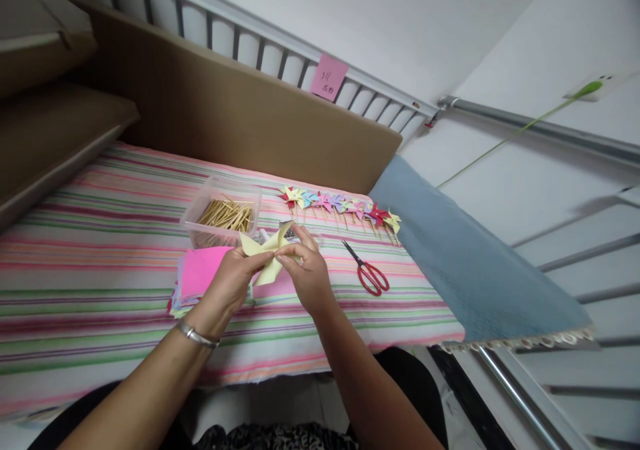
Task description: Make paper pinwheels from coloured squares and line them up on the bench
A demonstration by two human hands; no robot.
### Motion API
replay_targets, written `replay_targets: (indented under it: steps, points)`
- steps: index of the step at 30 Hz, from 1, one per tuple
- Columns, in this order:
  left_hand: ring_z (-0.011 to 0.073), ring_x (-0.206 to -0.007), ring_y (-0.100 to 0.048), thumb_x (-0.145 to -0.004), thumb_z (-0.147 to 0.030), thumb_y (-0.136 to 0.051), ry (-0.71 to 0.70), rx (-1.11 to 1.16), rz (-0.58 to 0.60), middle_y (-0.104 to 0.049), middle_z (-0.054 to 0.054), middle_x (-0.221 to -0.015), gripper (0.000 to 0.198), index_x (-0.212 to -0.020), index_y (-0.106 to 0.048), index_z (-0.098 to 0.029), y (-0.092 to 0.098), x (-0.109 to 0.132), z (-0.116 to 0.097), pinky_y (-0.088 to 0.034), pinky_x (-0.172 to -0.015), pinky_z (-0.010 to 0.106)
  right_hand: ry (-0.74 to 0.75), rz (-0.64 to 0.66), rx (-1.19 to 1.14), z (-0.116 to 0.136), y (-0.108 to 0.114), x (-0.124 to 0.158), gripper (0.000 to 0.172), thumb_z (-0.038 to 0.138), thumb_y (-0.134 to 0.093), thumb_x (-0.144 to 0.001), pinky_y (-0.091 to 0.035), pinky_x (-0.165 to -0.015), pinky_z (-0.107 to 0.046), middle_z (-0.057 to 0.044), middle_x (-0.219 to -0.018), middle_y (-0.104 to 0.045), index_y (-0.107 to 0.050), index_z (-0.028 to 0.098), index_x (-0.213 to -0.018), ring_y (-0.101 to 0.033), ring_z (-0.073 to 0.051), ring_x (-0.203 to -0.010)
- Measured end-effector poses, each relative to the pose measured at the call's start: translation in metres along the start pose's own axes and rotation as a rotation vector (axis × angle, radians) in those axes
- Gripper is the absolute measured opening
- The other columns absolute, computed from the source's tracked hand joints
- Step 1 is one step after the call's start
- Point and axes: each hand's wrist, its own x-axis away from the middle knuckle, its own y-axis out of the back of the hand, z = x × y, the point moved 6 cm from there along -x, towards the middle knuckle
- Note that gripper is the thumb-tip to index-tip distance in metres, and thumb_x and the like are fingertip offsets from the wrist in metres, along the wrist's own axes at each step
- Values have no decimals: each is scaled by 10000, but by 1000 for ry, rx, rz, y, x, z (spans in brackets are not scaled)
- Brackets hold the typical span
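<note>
Between my two hands is a pale yellow paper pinwheel point(271, 273), its blades folded in and held near the centre. My left hand point(243, 268) pinches it from the left, thumb pressed close to the middle. From the right, my right hand point(306, 261) pinches the same centre with thumb and forefinger, the other fingers curled above. Whether a pin sits there is too small to tell. Partly hidden behind the paper lies a small container with dark bits point(290, 234). A stack of coloured paper squares, pink on top point(203, 271), lies beside my left wrist.
A clear plastic box point(193, 218) of short wooden sticks stands behind the paper stack. Red-handled scissors point(371, 277) lie to the right. Several finished pinwheels on sticks point(340, 203) are lined up at the back, before a cardboard panel point(240, 110). Striped cloth point(115, 277) covers the table.
</note>
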Motion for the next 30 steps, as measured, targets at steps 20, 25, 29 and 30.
replay_targets:
  steps: [20, 25, 29, 30]
  points:
    - [204, -805, -673, -564, -210, -813, 10, 31, -29, -746, 95, -895, 305, -849, -742, -130, 3, 0, 1, -487, -733, 291, -12, 44, -36, 4, 1, -1, 89, 241, -628, -755, -208, -1127, -466, -64, -1453, -430, -710, 207, -759, -315, -269, -1381]
    - [182, -732, -663, -564, -205, -818, 14, 37, -15, -742, 65, -812, 271, -819, -745, -150, 1, 2, 0, -474, -655, 266, -37, 46, -41, 3, 0, -2, 96, 235, -623, -755, -219, -1123, -459, -63, -1451, -433, -714, 206, -768, -320, -269, -1377]
    - [177, -722, -657, -567, -205, -819, 29, 44, 17, -740, 67, -799, 274, -825, -747, -147, 0, 2, 1, -474, -651, 261, -50, 51, -50, 2, 1, -2, 93, 226, -618, -751, -229, -1115, -456, -81, -1443, -441, -706, 200, -766, -329, -260, -1372]
    - [176, -727, -656, -571, -207, -818, 30, 42, 25, -739, 68, -804, 273, -827, -746, -144, 0, 2, 1, -475, -657, 261, -54, 52, -51, 1, 1, -2, 93, 230, -617, -752, -234, -1112, -458, -86, -1441, -442, -703, 199, -765, -328, -258, -1372]
